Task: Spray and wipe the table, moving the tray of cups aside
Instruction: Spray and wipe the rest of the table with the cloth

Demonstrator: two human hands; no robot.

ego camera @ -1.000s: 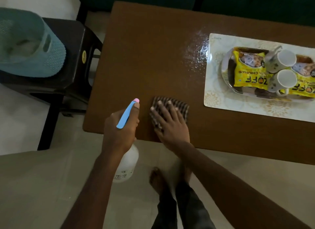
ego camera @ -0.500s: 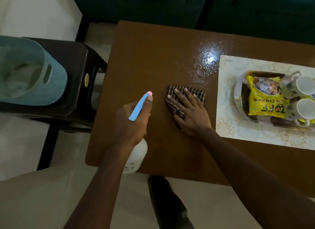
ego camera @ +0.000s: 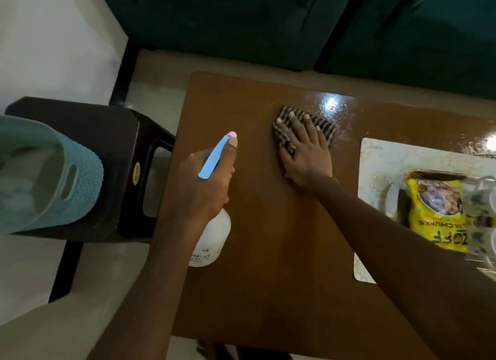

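My right hand (ego camera: 306,153) lies flat on a striped cloth (ego camera: 326,127), pressing it onto the brown table (ego camera: 268,252) near the far edge. Wet spray droplets (ego camera: 332,107) glisten just right of the cloth. My left hand (ego camera: 204,182) grips a white spray bottle (ego camera: 213,241) with a blue trigger and pink nozzle (ego camera: 231,134), held over the table's left side. At the right edge, a metal tray (ego camera: 393,198) with a yellow snack packet (ego camera: 434,212) and blurred cups (ego camera: 483,193) rests on a pale patterned mat (ego camera: 375,158).
A dark stool (ego camera: 112,150) stands left of the table and carries a light blue basket (ego camera: 53,177). A dark green sofa (ego camera: 268,19) runs along the far side. Pale floor lies around the table.
My right hand has pushed the cloth away from me, from the near edge up to the wet patch. The left hand with the bottle has kept its place; the camera tilted forward.
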